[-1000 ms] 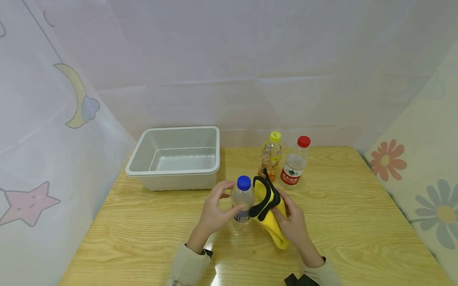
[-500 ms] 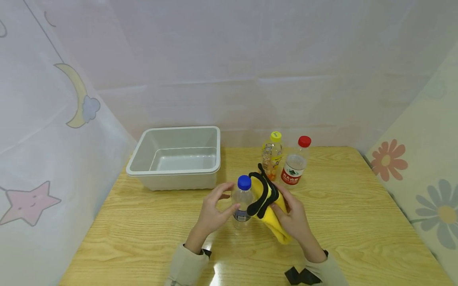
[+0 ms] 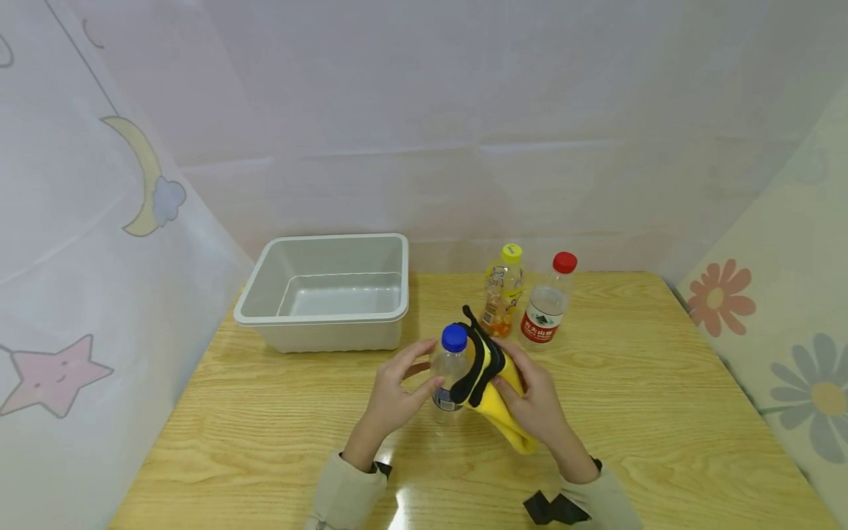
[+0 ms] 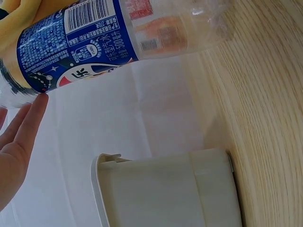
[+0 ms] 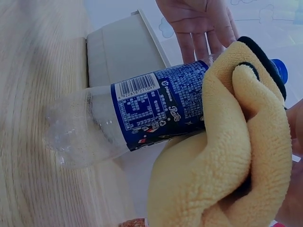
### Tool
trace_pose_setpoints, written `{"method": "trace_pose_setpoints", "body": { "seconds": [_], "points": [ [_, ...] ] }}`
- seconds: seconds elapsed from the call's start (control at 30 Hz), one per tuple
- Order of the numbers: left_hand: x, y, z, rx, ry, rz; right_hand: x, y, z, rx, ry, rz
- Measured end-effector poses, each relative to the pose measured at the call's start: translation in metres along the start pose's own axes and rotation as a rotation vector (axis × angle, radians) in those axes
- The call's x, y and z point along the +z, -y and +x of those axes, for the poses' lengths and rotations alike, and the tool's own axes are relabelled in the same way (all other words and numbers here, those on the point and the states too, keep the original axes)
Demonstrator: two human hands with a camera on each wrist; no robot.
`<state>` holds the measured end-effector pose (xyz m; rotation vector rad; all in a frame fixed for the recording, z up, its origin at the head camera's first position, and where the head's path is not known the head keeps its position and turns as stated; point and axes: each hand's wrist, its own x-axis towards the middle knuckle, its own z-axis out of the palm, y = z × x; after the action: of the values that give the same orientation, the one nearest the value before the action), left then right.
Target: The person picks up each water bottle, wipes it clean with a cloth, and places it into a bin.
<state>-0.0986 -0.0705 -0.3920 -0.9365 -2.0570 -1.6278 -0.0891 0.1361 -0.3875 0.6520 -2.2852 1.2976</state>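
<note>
A clear plastic bottle (image 3: 448,374) with a blue cap and a blue label stands upright near the middle of the table, mostly see-through inside. My left hand (image 3: 391,390) holds its left side between thumb and fingertips; in the left wrist view a fingertip of this hand (image 4: 31,120) meets the label's edge. My right hand (image 3: 538,401) grips a folded yellow towel (image 3: 500,412) with black edging. In the right wrist view the plush towel (image 5: 208,161) lies against the bottle (image 5: 151,106) and covers part of its upper end.
A grey plastic bin (image 3: 331,331) stands at the back left. Behind the towel are a yellow-capped bottle (image 3: 503,291) with some orange contents and a red-capped bottle (image 3: 546,305). A patterned curtain (image 3: 424,147) closes off the wooden table's (image 3: 662,412) back and sides.
My right hand has brought the towel leftward, so its black edge now overlaps the bottle's side. The left hand and the bottle have barely shifted.
</note>
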Motion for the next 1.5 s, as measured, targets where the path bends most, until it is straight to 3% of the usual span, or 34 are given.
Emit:
{"method": "trace_pose_setpoints", "body": {
  "seconds": [0.3, 0.77, 1.07, 1.23, 1.33, 1.5],
  "points": [
    [0.001, -0.001, 0.0, -0.012, -0.003, -0.029, 0.006, -0.027, -0.006, -0.01, 0.043, -0.061],
    [0.0, -0.005, 0.0, -0.064, 0.006, -0.034, 0.015, -0.035, -0.008, -0.006, 0.028, 0.039],
    [0.0, -0.005, 0.0, -0.072, 0.007, -0.031, 0.018, -0.036, -0.009, 0.027, 0.044, 0.013],
    [0.0, -0.005, 0.0, -0.081, 0.007, -0.026, 0.017, -0.022, -0.006, 0.045, 0.055, 0.003],
    [0.001, -0.002, 0.0, -0.07, 0.006, -0.021, 0.016, -0.016, -0.006, 0.064, 0.062, 0.003],
    [0.005, 0.016, -0.007, -0.071, 0.0, -0.023, 0.022, -0.021, -0.012, 0.101, 0.077, 0.032]
  ]
}}
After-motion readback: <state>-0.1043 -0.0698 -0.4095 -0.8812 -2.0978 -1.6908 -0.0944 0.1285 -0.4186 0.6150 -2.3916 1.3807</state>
